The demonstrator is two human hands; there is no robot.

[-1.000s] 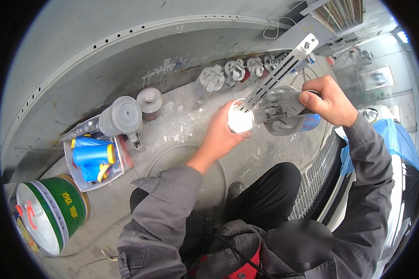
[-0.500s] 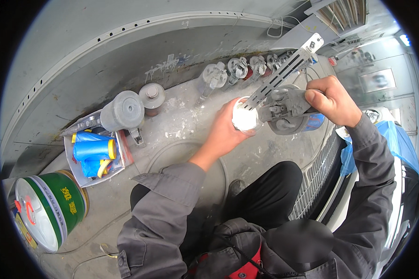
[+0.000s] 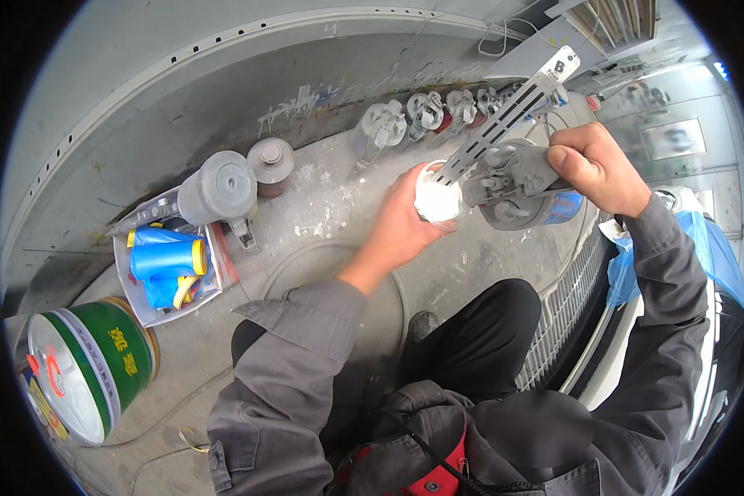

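A clear cup of white paint point(image 3: 438, 202) is wrapped by the fingers of my left hand point(image 3: 398, 221). A long slotted mixing stick point(image 3: 504, 120) leans in the cup, its upper end pointing to the upper right. My right hand point(image 3: 597, 169) is closed round the handle of a grey, paint-crusted pouring lid on a can point(image 3: 563, 208) with a blue label. The can's lid spout is close beside the cup's right rim; I cannot tell whether any paint is flowing.
Several spray guns point(image 3: 382, 126) line the wall. On the left are a lidded bottle point(image 3: 270, 161), a large spray-gun cup point(image 3: 223, 186), a box with blue rolls point(image 3: 169, 260) and a green drum point(image 3: 112, 351). A metal grate point(image 3: 566, 318) and blue sheeting point(image 3: 707, 248) lie right.
My right hand and the can have shifted slightly to the right. The cup and the mixing stick have moved a little the same way, with the stick's top slightly higher.
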